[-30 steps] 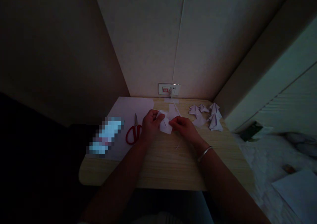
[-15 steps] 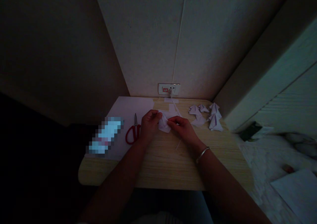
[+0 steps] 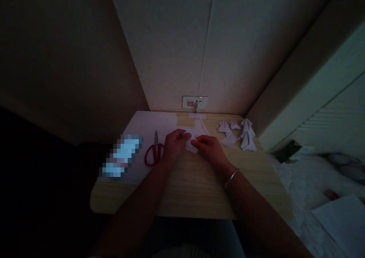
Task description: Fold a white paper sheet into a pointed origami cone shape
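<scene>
Both hands pinch a small piece of folded white paper (image 3: 191, 147) above the middle of the wooden table (image 3: 194, 197). My left hand (image 3: 174, 145) grips its left edge, fingers closed. On the other side my right hand (image 3: 211, 147), with a silver bangle at the wrist, has thumb and fingers shut on the right edge. The fingers hide part of the folds. Just left of my left hand lie red-handled scissors (image 3: 154, 153), blades pointing to the wall, on a large white paper sheet (image 3: 154, 119).
Several folded paper shapes (image 3: 247, 138) stand at the table's back right. Paper strips and scraps (image 3: 203, 126) lie behind my hands. A pixelated bright object (image 3: 122, 155) rests at the left. A wall socket (image 3: 195, 102) holds a plug. To the right is a pale quilted surface (image 3: 302, 189).
My right hand has shifted slightly inward, closer to the left one, and both hands have turned the folded paper a little. Scissors and paper shapes stay where they were.
</scene>
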A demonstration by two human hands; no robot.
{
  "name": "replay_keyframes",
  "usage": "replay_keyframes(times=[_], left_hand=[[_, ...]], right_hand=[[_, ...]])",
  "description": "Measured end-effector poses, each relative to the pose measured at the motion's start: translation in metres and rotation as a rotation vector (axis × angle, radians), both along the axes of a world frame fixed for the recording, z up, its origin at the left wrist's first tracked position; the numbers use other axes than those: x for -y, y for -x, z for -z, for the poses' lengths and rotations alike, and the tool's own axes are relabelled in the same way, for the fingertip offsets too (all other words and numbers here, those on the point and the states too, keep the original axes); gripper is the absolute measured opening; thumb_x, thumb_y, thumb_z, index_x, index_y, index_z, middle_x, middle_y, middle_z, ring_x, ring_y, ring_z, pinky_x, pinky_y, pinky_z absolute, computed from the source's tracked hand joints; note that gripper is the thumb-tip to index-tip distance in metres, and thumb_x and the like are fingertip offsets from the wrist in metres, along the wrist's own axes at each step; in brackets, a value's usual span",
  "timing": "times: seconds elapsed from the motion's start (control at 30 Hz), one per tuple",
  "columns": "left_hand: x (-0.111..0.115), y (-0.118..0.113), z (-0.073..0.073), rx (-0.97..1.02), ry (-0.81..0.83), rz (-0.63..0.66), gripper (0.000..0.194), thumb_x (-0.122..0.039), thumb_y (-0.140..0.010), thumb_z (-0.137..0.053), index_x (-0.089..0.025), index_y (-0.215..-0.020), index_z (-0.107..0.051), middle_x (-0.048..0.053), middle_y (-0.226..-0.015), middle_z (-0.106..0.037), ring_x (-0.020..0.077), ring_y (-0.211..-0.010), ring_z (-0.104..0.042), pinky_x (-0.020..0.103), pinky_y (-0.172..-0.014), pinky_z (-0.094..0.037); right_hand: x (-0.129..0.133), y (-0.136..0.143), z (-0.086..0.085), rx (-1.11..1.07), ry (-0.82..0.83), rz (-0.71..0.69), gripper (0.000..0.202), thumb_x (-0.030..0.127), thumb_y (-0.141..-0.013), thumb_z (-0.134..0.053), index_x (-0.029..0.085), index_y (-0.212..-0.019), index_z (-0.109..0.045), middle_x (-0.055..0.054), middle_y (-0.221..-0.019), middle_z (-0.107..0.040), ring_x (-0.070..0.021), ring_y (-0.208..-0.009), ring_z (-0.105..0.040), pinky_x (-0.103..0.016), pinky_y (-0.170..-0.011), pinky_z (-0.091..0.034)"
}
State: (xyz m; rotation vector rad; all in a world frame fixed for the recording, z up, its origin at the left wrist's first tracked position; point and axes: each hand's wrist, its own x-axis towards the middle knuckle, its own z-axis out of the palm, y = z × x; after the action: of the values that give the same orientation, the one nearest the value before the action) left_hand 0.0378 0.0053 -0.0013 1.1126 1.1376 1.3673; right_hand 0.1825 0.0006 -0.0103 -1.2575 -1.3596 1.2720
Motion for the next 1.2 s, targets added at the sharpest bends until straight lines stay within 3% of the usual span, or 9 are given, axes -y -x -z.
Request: replay_keyframes(times=[0.1,0.3,0.53,0.7,0.9,1.07,1.2], left_hand=[[-0.001,0.000,-0.001,0.034,0.010,-0.068,0.017,-0.030,-0.065,-0.068,-0.016,-0.065,-0.060,-0.005,-0.057,-0.058,0.0082,-0.052,-0.049,0.020,-0.052,-0.039],[-0.003,0.001,0.002,0.056,0.071,0.044,0.021,-0.028,-0.059,-0.073,-0.016,-0.074,-0.063,-0.001,-0.068,-0.066,0.0124,-0.060,-0.058,0.024,-0.058,-0.044],[-0.004,0.002,0.001,0.144,0.051,-0.090,0.015,-0.024,-0.059,-0.071,-0.017,-0.065,-0.060,-0.004,-0.061,-0.062,0.0096,-0.054,-0.052,0.022,-0.054,-0.041],[-0.002,-0.003,0.001,0.204,0.059,-0.106,0.016,-0.023,-0.058,-0.071,-0.017,-0.065,-0.058,-0.004,-0.063,-0.061,0.0094,-0.058,-0.054,0.023,-0.060,-0.044],[0.002,-0.005,0.000,0.345,0.072,-0.164,0.026,-0.031,-0.063,-0.072,-0.017,-0.078,-0.054,-0.003,-0.078,-0.061,0.0097,-0.068,-0.059,0.023,-0.063,-0.047],[0.004,-0.009,-0.001,0.416,0.046,-0.095,0.031,-0.028,-0.062,-0.074,-0.018,-0.083,-0.054,-0.002,-0.083,-0.062,0.0105,-0.075,-0.060,0.025,-0.069,-0.049],[0.004,-0.010,0.000,0.398,0.059,-0.021,0.035,-0.021,-0.056,-0.076,-0.019,-0.083,-0.054,-0.005,-0.076,-0.062,0.0097,-0.070,-0.060,0.026,-0.070,-0.049]], right_hand=[[0.000,0.000,-0.004,-0.075,0.063,0.026,0.028,0.044,-0.062,-0.072,0.017,-0.067,-0.064,0.002,-0.060,-0.060,-0.0099,-0.050,-0.046,-0.024,-0.050,-0.035],[0.000,-0.003,-0.006,-0.102,0.073,0.062,0.030,0.043,-0.061,-0.073,0.016,-0.069,-0.064,0.001,-0.060,-0.061,-0.0097,-0.049,-0.047,-0.024,-0.048,-0.035],[0.000,-0.003,-0.006,-0.122,0.056,0.061,0.032,0.045,-0.059,-0.075,0.017,-0.063,-0.060,0.002,-0.055,-0.059,-0.0094,-0.046,-0.045,-0.023,-0.045,-0.034],[-0.002,-0.007,-0.007,-0.161,0.039,0.043,0.028,0.042,-0.061,-0.074,0.017,-0.065,-0.062,0.001,-0.059,-0.061,-0.0102,-0.050,-0.048,-0.025,-0.051,-0.038],[-0.003,0.000,-0.007,-0.141,0.031,0.151,0.040,0.046,-0.059,-0.074,0.018,-0.083,-0.060,-0.001,-0.072,-0.063,-0.0141,-0.063,-0.056,-0.027,-0.058,-0.045],[-0.001,0.002,-0.007,-0.017,-0.024,0.205,0.035,0.045,-0.060,-0.075,0.020,-0.069,-0.052,0.003,-0.060,-0.055,-0.0128,-0.053,-0.050,-0.026,-0.050,-0.042],[-0.003,-0.003,-0.007,-0.052,-0.150,0.249,0.029,0.041,-0.065,-0.071,0.019,-0.081,-0.059,0.002,-0.065,-0.057,-0.0134,-0.058,-0.054,-0.027,-0.057,-0.046]])
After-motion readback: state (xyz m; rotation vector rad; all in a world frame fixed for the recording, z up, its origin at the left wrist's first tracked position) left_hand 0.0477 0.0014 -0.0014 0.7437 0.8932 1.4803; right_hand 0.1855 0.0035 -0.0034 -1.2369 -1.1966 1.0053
